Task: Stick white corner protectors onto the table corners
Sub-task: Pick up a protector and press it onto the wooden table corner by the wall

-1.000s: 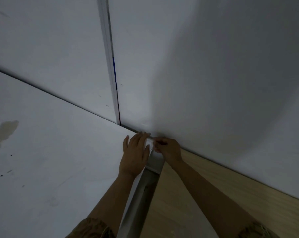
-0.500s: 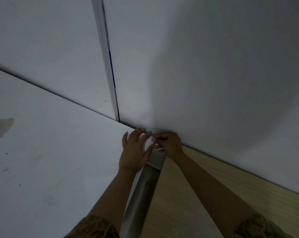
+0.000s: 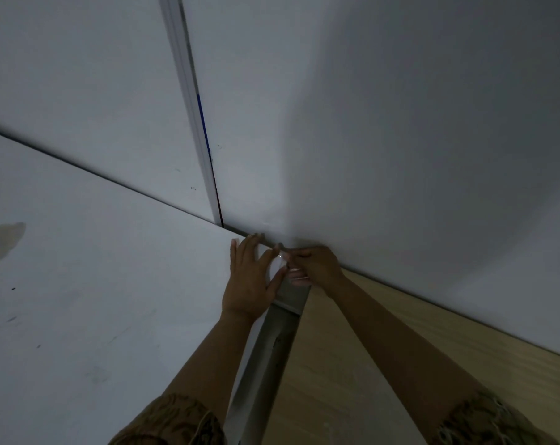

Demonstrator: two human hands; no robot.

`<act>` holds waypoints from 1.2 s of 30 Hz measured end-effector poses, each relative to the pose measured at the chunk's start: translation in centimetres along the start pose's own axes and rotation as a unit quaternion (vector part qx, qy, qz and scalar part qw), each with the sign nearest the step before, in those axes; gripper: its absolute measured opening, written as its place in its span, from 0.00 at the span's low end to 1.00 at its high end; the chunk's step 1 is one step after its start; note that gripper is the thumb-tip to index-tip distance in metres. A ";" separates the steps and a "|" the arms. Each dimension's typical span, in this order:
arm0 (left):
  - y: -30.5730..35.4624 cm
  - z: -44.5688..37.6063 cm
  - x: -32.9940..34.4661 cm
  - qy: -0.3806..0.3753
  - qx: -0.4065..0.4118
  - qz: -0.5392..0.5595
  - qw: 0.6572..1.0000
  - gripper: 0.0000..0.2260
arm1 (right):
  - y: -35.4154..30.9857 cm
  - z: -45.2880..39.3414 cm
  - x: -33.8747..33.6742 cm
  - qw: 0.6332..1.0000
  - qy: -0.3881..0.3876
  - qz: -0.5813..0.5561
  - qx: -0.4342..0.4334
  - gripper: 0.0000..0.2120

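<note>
A white table (image 3: 95, 300) fills the left of the view, and its far right corner meets the wall. My left hand (image 3: 251, 281) lies flat on the tabletop at that corner, thumb out toward the edge. My right hand (image 3: 315, 268) is at the same corner from the right, fingers pinched together on a small white corner protector (image 3: 277, 263) that shows between the two hands. Most of the protector is hidden by my fingers.
A grey wall (image 3: 400, 139) stands right behind the corner, with a vertical white strip (image 3: 192, 117) running up it. The table's grey metal side rail (image 3: 266, 358) runs toward me. Light wooden floor (image 3: 352, 364) lies to the right, below the table.
Both hands have stayed at the table corner. My left thumb has spread out toward the edge, and my right fingers have closed tighter on the protector.
</note>
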State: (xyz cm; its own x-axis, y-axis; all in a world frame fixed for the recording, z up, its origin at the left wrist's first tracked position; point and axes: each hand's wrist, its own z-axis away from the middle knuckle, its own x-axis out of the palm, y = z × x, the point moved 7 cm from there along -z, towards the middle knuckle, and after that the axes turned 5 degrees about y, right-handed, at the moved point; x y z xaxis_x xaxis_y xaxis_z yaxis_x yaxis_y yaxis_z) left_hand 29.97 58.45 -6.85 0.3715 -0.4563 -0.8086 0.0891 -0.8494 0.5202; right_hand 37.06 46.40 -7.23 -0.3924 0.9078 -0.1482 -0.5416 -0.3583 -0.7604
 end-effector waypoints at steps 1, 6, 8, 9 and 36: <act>0.0 0.0 0.0 0.003 0.001 0.004 1.000 0.22 | 0.0 -0.1 0.0 1.000 0.009 0.006 -0.003 0.13; -0.2 -0.1 -0.1 0.004 -0.015 0.028 0.999 0.21 | -0.2 -0.6 -0.2 0.995 0.073 0.050 -0.036 0.12; -0.1 -0.1 -0.1 0.004 -0.017 0.035 0.999 0.19 | -0.3 -0.5 -0.3 0.993 0.090 0.062 -0.047 0.11; -0.1 -0.2 -0.3 0.008 -0.023 0.047 0.999 0.18 | -0.2 -0.4 -0.2 0.994 0.089 0.053 -0.040 0.11; -2.8 -8.1 4.9 -0.350 -0.072 -0.130 0.925 0.22 | 2.1 0.7 2.0 0.991 0.118 -0.017 0.060 0.15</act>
State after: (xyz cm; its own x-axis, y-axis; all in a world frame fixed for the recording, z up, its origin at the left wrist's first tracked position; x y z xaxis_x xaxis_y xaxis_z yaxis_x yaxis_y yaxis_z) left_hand 39.00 60.75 -10.01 -0.3637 -0.3444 -0.8655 0.2320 -0.9334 0.2739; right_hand 34.61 47.32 -8.72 -0.1954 0.9405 -0.2780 -0.6417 -0.3370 -0.6889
